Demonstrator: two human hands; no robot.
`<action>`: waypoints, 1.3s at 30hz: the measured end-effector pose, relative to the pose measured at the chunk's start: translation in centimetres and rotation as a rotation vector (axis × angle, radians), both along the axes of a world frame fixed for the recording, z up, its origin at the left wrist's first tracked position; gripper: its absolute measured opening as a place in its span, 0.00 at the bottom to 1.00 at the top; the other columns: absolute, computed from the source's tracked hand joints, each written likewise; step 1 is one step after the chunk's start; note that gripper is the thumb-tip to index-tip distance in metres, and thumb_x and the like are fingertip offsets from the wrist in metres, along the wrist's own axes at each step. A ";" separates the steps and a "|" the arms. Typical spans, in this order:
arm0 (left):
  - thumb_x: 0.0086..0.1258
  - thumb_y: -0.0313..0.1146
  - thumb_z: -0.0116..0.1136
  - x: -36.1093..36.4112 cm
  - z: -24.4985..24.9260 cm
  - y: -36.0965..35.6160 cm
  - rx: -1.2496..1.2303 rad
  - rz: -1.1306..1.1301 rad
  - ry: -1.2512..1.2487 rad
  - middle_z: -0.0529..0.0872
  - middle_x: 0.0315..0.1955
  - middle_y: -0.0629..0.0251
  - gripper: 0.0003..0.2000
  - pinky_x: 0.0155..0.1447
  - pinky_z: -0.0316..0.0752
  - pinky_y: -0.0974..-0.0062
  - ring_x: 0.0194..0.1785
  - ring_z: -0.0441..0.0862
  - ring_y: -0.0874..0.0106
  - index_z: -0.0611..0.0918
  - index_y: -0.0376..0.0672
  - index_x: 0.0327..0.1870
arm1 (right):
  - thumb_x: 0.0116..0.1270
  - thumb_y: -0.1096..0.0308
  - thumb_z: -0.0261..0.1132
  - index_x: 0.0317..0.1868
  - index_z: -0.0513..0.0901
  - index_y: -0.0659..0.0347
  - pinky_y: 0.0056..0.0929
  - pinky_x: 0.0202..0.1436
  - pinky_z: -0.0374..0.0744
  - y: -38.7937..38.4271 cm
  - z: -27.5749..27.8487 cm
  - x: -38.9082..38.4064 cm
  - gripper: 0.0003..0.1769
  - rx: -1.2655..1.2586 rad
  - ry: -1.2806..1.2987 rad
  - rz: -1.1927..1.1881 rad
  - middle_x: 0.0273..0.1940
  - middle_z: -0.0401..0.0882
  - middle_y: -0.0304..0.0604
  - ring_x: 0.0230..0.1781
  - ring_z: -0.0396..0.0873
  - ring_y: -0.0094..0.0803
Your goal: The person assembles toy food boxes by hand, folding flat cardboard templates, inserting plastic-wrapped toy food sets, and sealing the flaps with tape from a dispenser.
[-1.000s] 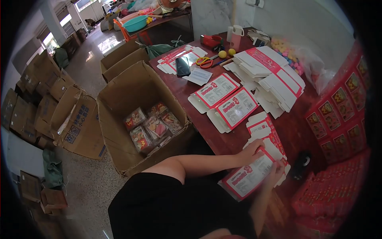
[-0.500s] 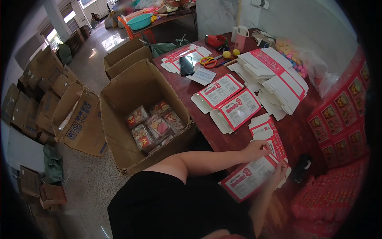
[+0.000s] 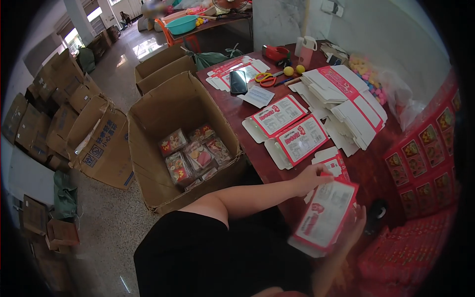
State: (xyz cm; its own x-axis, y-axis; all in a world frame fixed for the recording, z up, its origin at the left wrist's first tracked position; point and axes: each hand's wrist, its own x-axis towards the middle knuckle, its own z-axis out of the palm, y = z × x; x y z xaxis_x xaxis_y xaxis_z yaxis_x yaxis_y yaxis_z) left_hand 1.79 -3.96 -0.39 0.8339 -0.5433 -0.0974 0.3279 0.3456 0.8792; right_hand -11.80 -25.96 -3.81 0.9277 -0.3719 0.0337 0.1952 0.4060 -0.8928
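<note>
Red-white box [image 3: 324, 215] turned since earlier, left hand [image 3: 309, 180] at edge.

I observe a packing workshop: brown cardboard cartons [image 3: 158, 111] on speckled grey floor [image 3: 111, 220], red-and-white paperboard boxes [image 3: 302, 141] on dark-red table [image 3: 368, 173].

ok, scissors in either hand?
No: the scissors lie on the table, apart from the left hand and right hand.

The held carton [image 3: 327, 214], blurred, is red-edged and whitish, apparently printed red and grey.
</note>
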 end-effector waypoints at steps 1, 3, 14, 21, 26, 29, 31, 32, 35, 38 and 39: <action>0.64 0.30 0.63 0.8 -0.7 -0.5 -0.209 0.138 0.092 0.80 0.37 0.62 0.10 0.42 0.77 0.75 0.40 0.79 0.74 0.72 0.39 0.37 | 0.65 0.49 0.60 0.68 0.57 0.65 0.39 0.62 0.70 -0.6 -1.2 -0.9 0.40 -0.116 0.101 0.112 0.63 0.66 0.51 0.57 0.71 0.40; 0.64 0.30 0.63 0.5 1.3 -0.3 -0.387 0.237 0.235 0.80 0.37 0.62 0.12 0.42 0.77 0.73 0.40 0.79 0.73 0.70 0.41 0.39 | 0.58 0.46 0.66 0.68 0.56 0.64 0.44 0.65 0.67 -2.1 -4.1 -2.8 0.46 -0.394 0.260 0.358 0.65 0.62 0.51 0.64 0.65 0.43; 0.52 0.44 0.72 -2.0 1.5 1.1 0.574 -0.076 -0.907 0.53 0.68 0.43 0.54 0.60 0.72 0.65 0.68 0.62 0.56 0.43 0.42 0.72 | 0.61 0.74 0.61 0.63 0.61 0.69 0.35 0.55 0.76 9.5 12.7 -1.6 0.30 0.194 0.281 -0.472 0.56 0.71 0.52 0.53 0.74 0.39; 0.51 0.45 0.72 -4.2 5.9 1.5 0.520 -0.433 -0.560 0.85 0.38 0.52 0.27 0.51 0.76 0.72 0.44 0.83 0.66 0.80 0.31 0.45 | 0.57 0.78 0.58 0.68 0.54 0.65 0.33 0.58 0.72 8.3 9.6 -3.7 0.37 -0.003 0.236 -0.160 0.58 0.68 0.55 0.54 0.72 0.38; 0.56 0.38 0.69 -7.0 4.8 1.3 0.423 -0.261 -0.449 0.82 0.44 0.50 0.34 0.53 0.74 0.69 0.47 0.81 0.62 0.65 0.37 0.62 | 0.64 0.75 0.55 0.71 0.50 0.55 0.33 0.57 0.73 13.6 16.2 -1.6 0.36 -0.129 0.325 -0.421 0.62 0.62 0.55 0.55 0.72 0.38; 0.60 0.34 0.64 -6.4 4.2 1.3 0.252 -0.216 -0.587 0.80 0.45 0.51 0.38 0.55 0.73 0.69 0.48 0.80 0.61 0.54 0.43 0.67 | 0.67 0.72 0.53 0.69 0.54 0.54 0.32 0.55 0.75 13.4 16.4 -1.5 0.30 -0.063 0.348 -0.339 0.61 0.63 0.53 0.55 0.72 0.36; 0.64 0.31 0.59 -5.4 3.3 1.0 0.141 -0.140 -0.714 0.80 0.40 0.57 0.29 0.51 0.73 0.71 0.43 0.79 0.68 0.60 0.43 0.64 | 0.69 0.70 0.51 0.66 0.58 0.54 0.31 0.54 0.75 11.7 13.6 -1.5 0.25 0.008 0.277 -0.266 0.59 0.65 0.50 0.55 0.72 0.35; 0.65 0.31 0.58 -4.7 2.9 1.2 0.216 -0.115 -0.733 0.80 0.38 0.60 0.22 0.48 0.73 0.73 0.41 0.78 0.72 0.66 0.40 0.58 | 0.70 0.69 0.50 0.61 0.63 0.56 0.29 0.55 0.74 9.2 9.9 -1.8 0.19 -0.041 0.187 -0.169 0.56 0.67 0.47 0.55 0.71 0.33; 0.70 0.31 0.52 -4.3 1.4 0.9 0.281 -0.098 -0.543 0.79 0.31 0.67 0.08 0.40 0.71 0.80 0.37 0.73 0.83 0.76 0.35 0.39 | 0.72 0.68 0.49 0.53 0.70 0.62 0.26 0.57 0.68 5.0 3.4 -1.8 0.13 -0.398 0.024 -0.088 0.50 0.71 0.42 0.52 0.70 0.29; 0.70 0.31 0.54 -4.9 0.5 0.3 0.148 0.054 -0.437 0.79 0.24 0.69 0.08 0.35 0.71 0.80 0.30 0.72 0.82 0.78 0.34 0.34 | 0.70 0.70 0.54 0.51 0.72 0.64 0.24 0.57 0.66 3.1 1.1 -1.9 0.12 -0.708 0.032 -0.201 0.49 0.72 0.42 0.50 0.71 0.28; 0.69 0.30 0.55 -5.2 1.0 0.4 0.123 0.078 -0.433 0.80 0.28 0.68 0.08 0.37 0.71 0.82 0.33 0.74 0.82 0.78 0.34 0.33 | 0.69 0.71 0.56 0.50 0.73 0.63 0.24 0.57 0.67 4.6 3.4 -1.9 0.11 -0.735 0.015 -0.207 0.48 0.73 0.42 0.50 0.71 0.28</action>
State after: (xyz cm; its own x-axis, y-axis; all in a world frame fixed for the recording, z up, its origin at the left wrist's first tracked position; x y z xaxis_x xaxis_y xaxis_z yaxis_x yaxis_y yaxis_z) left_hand -3.38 -3.58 0.63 0.8501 -0.4834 0.2091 -0.1015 0.2392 0.9656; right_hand -13.66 -21.31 -0.43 0.8436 -0.4254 0.3277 0.1880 -0.3376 -0.9223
